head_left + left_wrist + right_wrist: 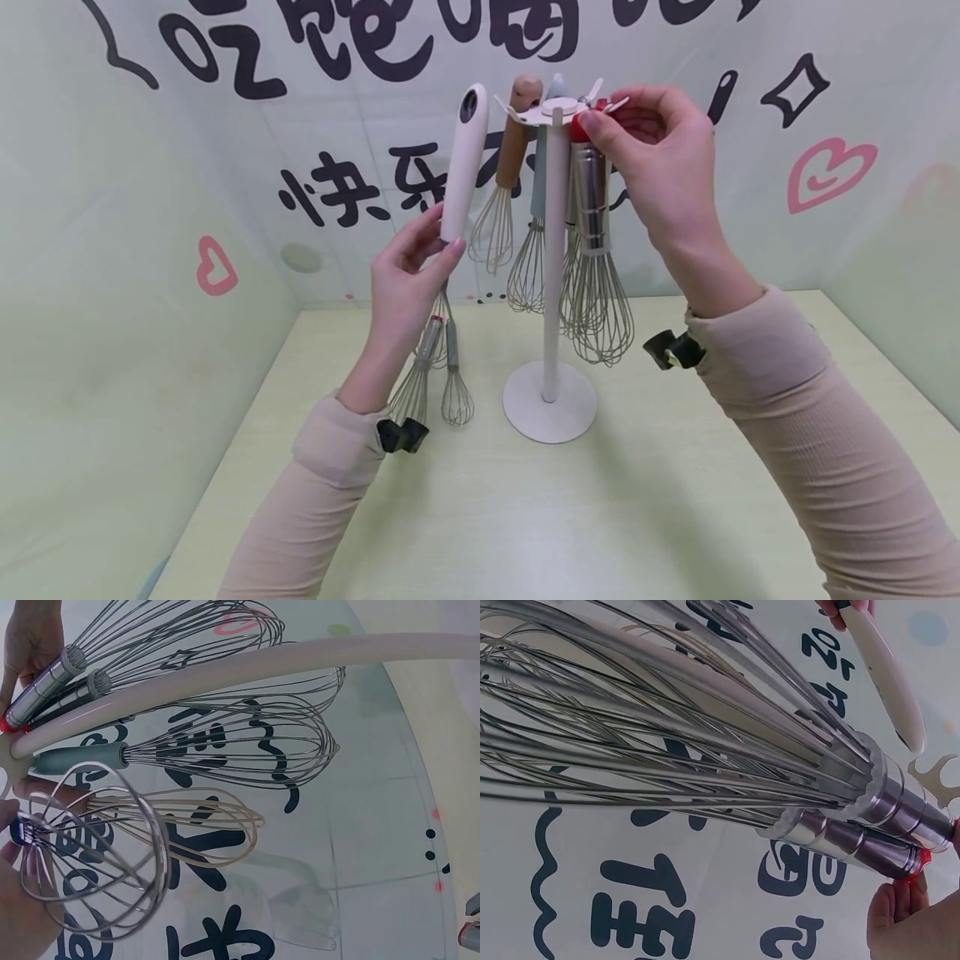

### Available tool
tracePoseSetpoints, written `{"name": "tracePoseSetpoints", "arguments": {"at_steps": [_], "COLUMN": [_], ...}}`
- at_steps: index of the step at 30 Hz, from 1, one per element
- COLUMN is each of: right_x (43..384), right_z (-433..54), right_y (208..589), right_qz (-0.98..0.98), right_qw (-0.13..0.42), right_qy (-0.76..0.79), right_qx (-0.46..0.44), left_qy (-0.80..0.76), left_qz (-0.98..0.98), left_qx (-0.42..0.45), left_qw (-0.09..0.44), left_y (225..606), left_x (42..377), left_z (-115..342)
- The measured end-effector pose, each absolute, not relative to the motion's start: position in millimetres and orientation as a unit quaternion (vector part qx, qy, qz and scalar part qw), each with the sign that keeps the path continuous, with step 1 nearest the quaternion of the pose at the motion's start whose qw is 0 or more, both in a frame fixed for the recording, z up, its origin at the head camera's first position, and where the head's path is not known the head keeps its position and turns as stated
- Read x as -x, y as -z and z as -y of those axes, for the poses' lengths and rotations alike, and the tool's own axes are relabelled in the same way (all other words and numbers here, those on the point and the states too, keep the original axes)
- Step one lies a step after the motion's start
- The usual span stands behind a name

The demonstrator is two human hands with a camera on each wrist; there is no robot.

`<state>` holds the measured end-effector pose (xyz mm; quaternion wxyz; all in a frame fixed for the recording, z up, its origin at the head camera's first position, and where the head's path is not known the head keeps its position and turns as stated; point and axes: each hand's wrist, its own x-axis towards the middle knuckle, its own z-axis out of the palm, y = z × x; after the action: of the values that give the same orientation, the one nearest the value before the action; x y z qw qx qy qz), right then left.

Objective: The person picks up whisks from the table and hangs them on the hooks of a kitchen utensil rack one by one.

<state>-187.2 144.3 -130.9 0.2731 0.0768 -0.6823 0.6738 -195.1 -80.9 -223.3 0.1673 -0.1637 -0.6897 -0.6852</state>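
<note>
White-handled whisk (pixel 463 167) pinched low, the left hand (pixel 408 271) holds it off the hooked stand (pixel 553 275); the right hand (pixel 671 167) pinches a steel-handled whisk (pixel 591 196) by its red end at the stand's top, whether hooked I cannot tell. A brown-handled whisk (pixel 512 154) and blue-handled whisk (pixel 538 187) already hang; two smaller whisks (pixel 452 346) lie unhung on the table (pixel 465 517).

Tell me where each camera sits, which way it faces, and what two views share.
Head: on the person's head, facing forward and down at the whisk stand; left grip, right grip and sleeved forearms show.
Left wrist: on that wrist, facing the white-handled whisk's wires, hanging whisks beyond; left grip shows lower left, right grip upper left.
Right wrist: on that wrist, facing the steel-handled whisks; right grip shows lower right, left grip at top.
Shared: both wrist views show the steel-handled whisks.
</note>
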Motion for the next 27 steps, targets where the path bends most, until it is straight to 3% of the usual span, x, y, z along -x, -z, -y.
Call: {"name": "tracePoseSetpoints", "arguments": {"at_steps": [27], "right_x": [184.7], "right_z": [-136.7], "right_y": [133.6], "right_qz": [0.676], "right_qw": [0.300], "right_qy": [-0.668], "right_qx": [-0.081], "left_qy": [0.707], "left_qz": [0.667], "left_qx": [0.185], "left_qw": [0.144], "left_y": [218.5], "left_x": [200.3], "left_z": [73.3]}}
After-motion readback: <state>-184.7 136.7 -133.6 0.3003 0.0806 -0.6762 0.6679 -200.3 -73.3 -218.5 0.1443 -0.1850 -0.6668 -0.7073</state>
